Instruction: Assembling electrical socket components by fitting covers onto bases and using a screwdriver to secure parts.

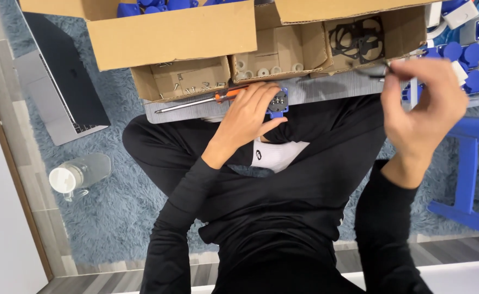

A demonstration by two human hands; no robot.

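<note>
Three open brown cardboard compartments along the far edge: screws (187, 86), white rings (264, 71), black gaskets (357, 39). Left hand (247, 117) closed around small blue socket part (278, 103) at the grey board (326, 87) front edge, beside an orange-handled screwdriver (198, 100). Right hand (422, 106) raised, pinching thin black gasket (378, 69). Free carpet left, near laptop (59, 81)

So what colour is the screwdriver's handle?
Orange with black, on the screwdriver beside the left hand; head view.
</note>
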